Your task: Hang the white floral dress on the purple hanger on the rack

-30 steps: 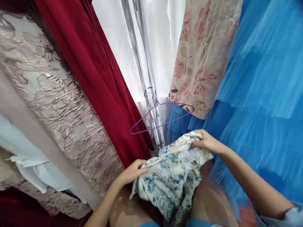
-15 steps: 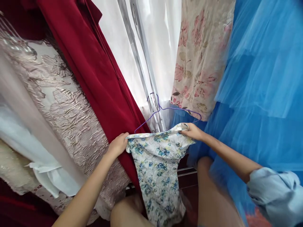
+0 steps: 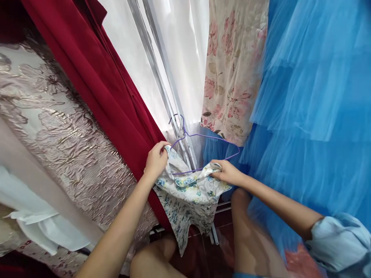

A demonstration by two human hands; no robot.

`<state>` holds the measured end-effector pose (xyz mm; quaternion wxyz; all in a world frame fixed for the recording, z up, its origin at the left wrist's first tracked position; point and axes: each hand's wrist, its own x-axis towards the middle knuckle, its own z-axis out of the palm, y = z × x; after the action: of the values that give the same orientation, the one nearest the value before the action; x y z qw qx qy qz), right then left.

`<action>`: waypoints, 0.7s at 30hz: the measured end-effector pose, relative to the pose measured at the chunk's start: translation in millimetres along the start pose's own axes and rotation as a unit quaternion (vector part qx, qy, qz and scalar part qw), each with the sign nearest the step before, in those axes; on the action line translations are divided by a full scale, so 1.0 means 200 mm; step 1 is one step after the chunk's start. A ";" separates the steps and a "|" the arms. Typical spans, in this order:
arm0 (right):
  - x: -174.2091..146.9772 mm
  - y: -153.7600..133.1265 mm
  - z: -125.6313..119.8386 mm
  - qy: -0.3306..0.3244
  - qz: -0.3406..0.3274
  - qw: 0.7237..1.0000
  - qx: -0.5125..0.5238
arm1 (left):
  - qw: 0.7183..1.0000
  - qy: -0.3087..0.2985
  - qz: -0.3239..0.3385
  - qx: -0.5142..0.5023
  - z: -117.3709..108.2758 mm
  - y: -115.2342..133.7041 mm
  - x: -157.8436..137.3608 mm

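Note:
A white garment with blue and yellow flowers (image 3: 188,193) hangs between my hands, its neckline pulled open toward me. My left hand (image 3: 156,160) pinches the left side of the neckline, close to the left end of a purple wire hanger (image 3: 207,136). My right hand (image 3: 227,172) grips the folded right edge. The hanger's left arm and lower bar reach into the neckline, while its right end stays outside, above my right hand. Its hook is up against a metal rack post (image 3: 165,90). The garment's lower part hangs crumpled above the floor.
Left of the post hang a dark red dress (image 3: 95,88) and a pinkish embossed one (image 3: 84,135). To the right are a beige floral dress (image 3: 228,77) and a blue tulle dress (image 3: 307,96). A white curtain (image 3: 191,50) hangs behind. My knees flank dark floor tiles (image 3: 199,251).
My left hand has risen and lifted the left side of the neckline over the hanger's left end. The neckline has opened from a straight edge, and the garment's lower part has bunched up.

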<state>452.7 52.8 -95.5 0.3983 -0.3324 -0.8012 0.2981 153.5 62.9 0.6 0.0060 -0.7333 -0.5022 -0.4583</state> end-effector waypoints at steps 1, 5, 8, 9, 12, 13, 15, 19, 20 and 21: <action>-0.01 -0.02 -0.03 0.011 -0.005 1.000 -0.023 | 1.000 0.020 0.005 0.022 0.00 0.01 -0.01; -0.08 -0.06 -0.16 0.095 0.000 0.994 -0.057 | 0.995 0.069 -0.008 0.076 -0.03 -0.01 -0.07; -0.14 -0.01 -0.25 0.183 0.004 0.980 -0.077 | 0.994 0.066 -0.011 0.092 -0.03 -0.03 -0.10; -0.15 0.02 -0.27 0.211 0.004 0.974 -0.088 | 0.993 0.063 -0.014 0.095 -0.03 -0.03 -0.11; -0.13 0.09 -0.34 0.271 0.018 0.952 -0.145 | 0.993 0.046 -0.027 0.108 -0.01 -0.02 -0.14; -0.12 0.10 -0.37 0.280 0.022 0.945 -0.170 | 0.992 0.040 -0.032 0.115 -0.01 -0.02 -0.15; -0.11 0.11 -0.41 0.277 0.010 0.938 -0.207 | 0.989 0.032 -0.046 0.140 -0.02 -0.01 -0.16; -0.12 0.06 -0.52 0.202 -0.010 0.961 -0.189 | 0.971 0.005 -0.102 0.214 -0.05 -0.02 -0.17; -0.13 0.03 -0.56 0.186 0.005 0.968 -0.170 | 0.968 -0.010 -0.111 0.224 -0.06 -0.03 -0.17; -0.13 0.01 -0.59 0.174 0.022 0.973 -0.149 | 0.967 -0.025 -0.115 0.225 -0.07 -0.03 -0.17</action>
<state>563.8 59.5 -48.9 0.4712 -0.4525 -0.7472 0.1219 136.7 34.8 -18.0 0.1056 -0.6615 -0.6737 -0.3121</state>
